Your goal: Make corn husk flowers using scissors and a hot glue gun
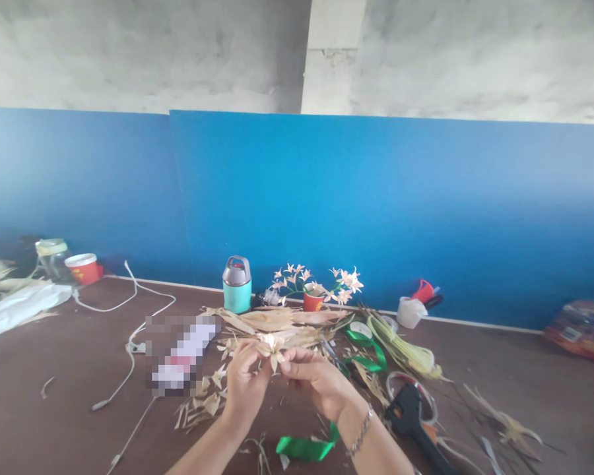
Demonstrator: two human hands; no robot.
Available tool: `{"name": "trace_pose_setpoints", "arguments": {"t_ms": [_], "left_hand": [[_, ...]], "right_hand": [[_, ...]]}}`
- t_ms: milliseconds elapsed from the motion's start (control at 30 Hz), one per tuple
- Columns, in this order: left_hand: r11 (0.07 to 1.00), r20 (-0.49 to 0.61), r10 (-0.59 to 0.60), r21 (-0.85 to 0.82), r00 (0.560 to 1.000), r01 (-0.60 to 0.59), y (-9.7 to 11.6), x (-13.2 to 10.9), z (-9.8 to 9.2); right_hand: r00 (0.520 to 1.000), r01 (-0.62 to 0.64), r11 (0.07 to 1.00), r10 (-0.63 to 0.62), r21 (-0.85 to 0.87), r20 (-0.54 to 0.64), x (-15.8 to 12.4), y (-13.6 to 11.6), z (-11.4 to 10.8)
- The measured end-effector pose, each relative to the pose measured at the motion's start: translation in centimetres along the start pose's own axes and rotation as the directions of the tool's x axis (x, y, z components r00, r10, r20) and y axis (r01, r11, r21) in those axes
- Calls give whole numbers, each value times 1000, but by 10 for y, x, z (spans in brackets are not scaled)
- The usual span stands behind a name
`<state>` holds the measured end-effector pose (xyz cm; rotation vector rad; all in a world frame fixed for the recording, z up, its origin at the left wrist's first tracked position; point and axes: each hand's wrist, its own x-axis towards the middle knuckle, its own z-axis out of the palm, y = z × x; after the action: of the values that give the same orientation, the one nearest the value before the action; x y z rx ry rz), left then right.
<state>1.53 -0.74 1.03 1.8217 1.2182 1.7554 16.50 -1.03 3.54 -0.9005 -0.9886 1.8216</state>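
Between my two hands, above the brown table, is a pale husk flower with pointed petals. My left hand pinches it from the left side. From the right, the thumb and fingertips of my right hand close on its petals. Dried corn husks lie just behind the hands. Loose husk petals are scattered to the left of my left hand. A green ribbon lies below the hands, and more of it curls near its roll to the right.
At the back stand a turquoise flask and a red cup with finished husk flowers. A black glue gun and a tape roll lie right of my forearm. White cables cross the left side. A husk bundle lies right.
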Motion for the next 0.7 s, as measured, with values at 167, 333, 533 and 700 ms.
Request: {"name": "trace_pose_setpoints", "arguments": {"t_ms": [167,333,533,700], "left_hand": [[999,-12,-13,29,1000,13,0,2,-1],[997,10,39,63,999,-39,-3,2,0],[996,40,32,82,999,-35,-9,0,3],[991,59,-120,60,991,117,-16,0,7]], "right_hand": [[999,-28,999,27,-39,-19,-3,-9,3],[995,-20,995,11,-95,-95,-5,-17,4],[988,12,956,-56,-293,-142,-4,-14,5],[962,103,924,-187,-369,-201,-1,-15,7]]}}
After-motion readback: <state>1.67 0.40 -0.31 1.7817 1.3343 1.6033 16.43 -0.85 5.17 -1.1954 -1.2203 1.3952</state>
